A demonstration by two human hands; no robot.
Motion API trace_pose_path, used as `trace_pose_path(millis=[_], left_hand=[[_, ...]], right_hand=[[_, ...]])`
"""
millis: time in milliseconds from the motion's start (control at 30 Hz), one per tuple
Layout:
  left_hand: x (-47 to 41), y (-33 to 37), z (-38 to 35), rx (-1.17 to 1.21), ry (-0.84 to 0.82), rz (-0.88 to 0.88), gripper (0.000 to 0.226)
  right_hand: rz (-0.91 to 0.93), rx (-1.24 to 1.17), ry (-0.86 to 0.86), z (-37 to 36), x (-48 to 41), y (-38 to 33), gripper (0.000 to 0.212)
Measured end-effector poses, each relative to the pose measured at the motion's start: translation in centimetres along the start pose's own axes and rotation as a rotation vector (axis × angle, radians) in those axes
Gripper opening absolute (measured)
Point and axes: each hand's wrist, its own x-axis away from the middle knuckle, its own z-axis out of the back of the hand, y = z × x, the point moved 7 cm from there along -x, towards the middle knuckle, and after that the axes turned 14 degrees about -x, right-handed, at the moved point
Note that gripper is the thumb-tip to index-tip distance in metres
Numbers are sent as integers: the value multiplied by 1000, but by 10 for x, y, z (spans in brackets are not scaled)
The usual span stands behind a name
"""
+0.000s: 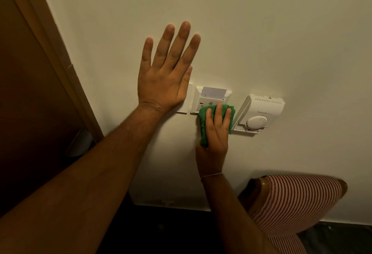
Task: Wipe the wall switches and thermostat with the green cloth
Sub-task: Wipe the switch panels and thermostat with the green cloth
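My right hand (215, 135) presses the green cloth (204, 122) flat against the wall, over the lower right corner of the white key-card switch (203, 97), which holds a white card in its slot. My left hand (167, 72) lies flat on the wall with fingers spread, its palm covering most of a white switch plate (186, 102) left of the card switch. The white thermostat (261, 110) with a round dial is mounted just right of the cloth, untouched.
A brown wooden door frame (60, 56) runs down the left side. A red and white striped chair (291, 203) stands against the wall at the lower right. A white skirting board (171, 203) meets the dark floor below.
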Motion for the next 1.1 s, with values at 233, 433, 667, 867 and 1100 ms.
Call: trace_pose_path(millis=[233,433,667,867,1100], left_hand=[[0,0,1,11,-3,9,71],[-1,0,-1,1,-3,5,73],[-1,0,-1,-7,-9,17,75],[-1,-1,0,-4,-9,14,75],[-1,0,1,1,-25,8,74]], right_hand=[[61,-24,39,-7,-19,-10,69],[-33,10,-38,-7,12,-1,66],[71,-55,69,-14,-30,-23,64],[-12,14,-68,-22,4,-13,74],[15,-36,-33,-29,-1,-21,79]])
